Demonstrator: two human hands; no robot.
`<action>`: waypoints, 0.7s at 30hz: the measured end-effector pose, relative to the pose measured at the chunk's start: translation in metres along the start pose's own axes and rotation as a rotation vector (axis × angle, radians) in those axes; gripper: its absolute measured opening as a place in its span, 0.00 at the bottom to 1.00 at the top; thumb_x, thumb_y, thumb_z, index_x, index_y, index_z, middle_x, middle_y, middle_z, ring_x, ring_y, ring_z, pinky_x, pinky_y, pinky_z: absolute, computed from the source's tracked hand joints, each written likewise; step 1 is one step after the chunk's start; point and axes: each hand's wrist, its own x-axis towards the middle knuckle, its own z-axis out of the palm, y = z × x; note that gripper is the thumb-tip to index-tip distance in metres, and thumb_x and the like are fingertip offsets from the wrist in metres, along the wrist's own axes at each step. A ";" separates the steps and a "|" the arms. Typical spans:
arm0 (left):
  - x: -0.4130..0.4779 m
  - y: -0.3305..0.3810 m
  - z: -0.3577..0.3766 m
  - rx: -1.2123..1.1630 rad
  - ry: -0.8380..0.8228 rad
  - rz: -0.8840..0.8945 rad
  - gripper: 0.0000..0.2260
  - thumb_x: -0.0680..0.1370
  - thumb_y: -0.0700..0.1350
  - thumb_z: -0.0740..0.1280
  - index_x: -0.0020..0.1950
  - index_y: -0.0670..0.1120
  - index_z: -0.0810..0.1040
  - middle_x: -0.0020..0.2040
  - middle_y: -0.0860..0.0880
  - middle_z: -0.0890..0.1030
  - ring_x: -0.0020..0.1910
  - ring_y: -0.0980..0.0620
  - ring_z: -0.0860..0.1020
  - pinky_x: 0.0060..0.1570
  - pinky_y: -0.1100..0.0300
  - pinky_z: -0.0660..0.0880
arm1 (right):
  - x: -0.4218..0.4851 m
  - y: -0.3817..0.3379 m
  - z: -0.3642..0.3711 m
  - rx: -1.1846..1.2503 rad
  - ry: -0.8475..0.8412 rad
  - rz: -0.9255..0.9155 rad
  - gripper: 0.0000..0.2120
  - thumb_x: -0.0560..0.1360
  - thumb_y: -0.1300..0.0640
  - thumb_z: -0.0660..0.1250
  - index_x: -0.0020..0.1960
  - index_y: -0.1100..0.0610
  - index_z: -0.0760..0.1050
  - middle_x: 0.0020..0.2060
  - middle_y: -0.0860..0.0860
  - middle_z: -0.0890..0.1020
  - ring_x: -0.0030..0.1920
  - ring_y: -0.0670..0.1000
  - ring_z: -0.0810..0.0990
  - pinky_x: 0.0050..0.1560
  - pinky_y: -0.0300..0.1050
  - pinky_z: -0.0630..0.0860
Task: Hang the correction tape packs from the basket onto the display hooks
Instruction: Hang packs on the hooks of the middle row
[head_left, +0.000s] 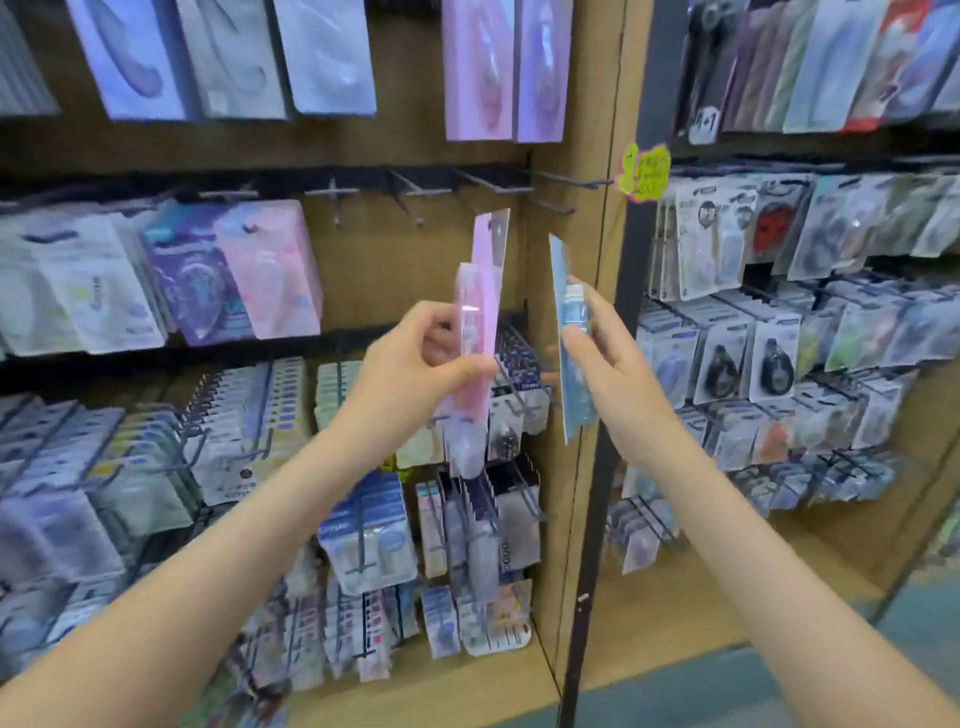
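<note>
Left hand (415, 358) grips pink pack (487, 280), right hand (610, 358) blue pack (571, 312); hooks (426, 190) above.

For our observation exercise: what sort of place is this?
Probably a stationery shop: bare display hooks on wooden panels, rows of hanging carded packs, a pink pack and blue pack held up for hanging.

Wooden display panel (389, 270), black rail (234, 182) of hooks (423, 193), blister packs (270, 270) hanging

Bare hooks (423, 192) stand open; hanging packs (270, 270) crowd leftward
</note>
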 end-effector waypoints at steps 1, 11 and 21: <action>0.007 0.007 -0.014 0.067 0.076 0.069 0.17 0.70 0.49 0.76 0.55 0.54 0.75 0.47 0.53 0.79 0.43 0.56 0.78 0.45 0.66 0.74 | 0.013 -0.009 0.010 -0.030 0.000 -0.044 0.20 0.81 0.50 0.61 0.70 0.36 0.65 0.67 0.40 0.72 0.65 0.44 0.74 0.67 0.54 0.71; 0.077 0.022 -0.123 0.354 0.439 0.450 0.18 0.70 0.52 0.76 0.50 0.52 0.69 0.43 0.59 0.72 0.40 0.62 0.72 0.39 0.71 0.68 | 0.114 -0.069 0.066 -0.259 0.099 -0.342 0.24 0.78 0.54 0.67 0.72 0.43 0.66 0.65 0.40 0.74 0.61 0.40 0.72 0.54 0.27 0.68; 0.119 0.038 -0.144 0.283 0.483 0.459 0.12 0.76 0.50 0.71 0.51 0.50 0.69 0.46 0.56 0.72 0.44 0.57 0.72 0.36 0.73 0.67 | 0.192 -0.100 0.057 -0.478 0.357 -0.393 0.27 0.81 0.51 0.62 0.77 0.47 0.57 0.68 0.44 0.67 0.64 0.41 0.65 0.60 0.35 0.62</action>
